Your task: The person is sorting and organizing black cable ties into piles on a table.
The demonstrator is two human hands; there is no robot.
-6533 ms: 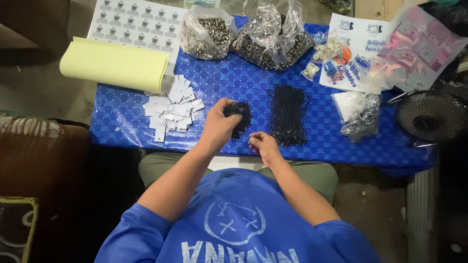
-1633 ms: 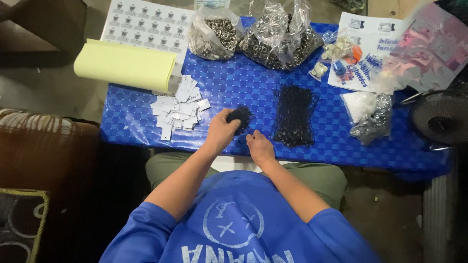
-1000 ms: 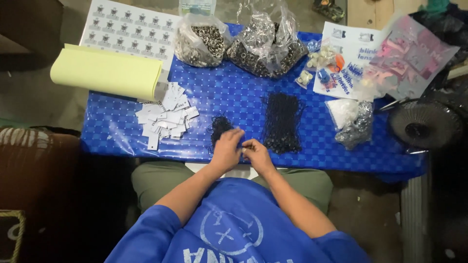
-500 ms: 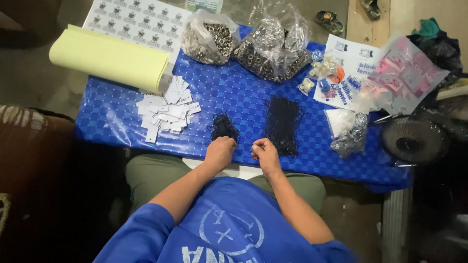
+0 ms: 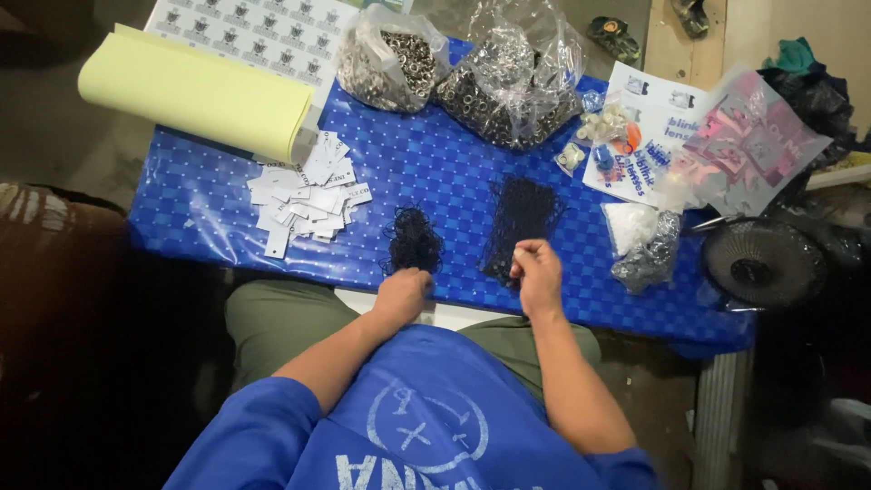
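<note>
Hands at the near edge of the blue checked table (image 5: 227, 195), your left hand (image 5: 402, 293) curled beside a small black thread clump (image 5: 413, 239), your right hand (image 5: 537, 270) pinching strands from the larger black thread bundle (image 5: 522, 213), white tags (image 5: 304, 195) toward the left edge.

Left hand (image 5: 404, 292) curled, knuckles up; right hand (image 5: 537, 270) fisted, slightly farther forward.
</note>
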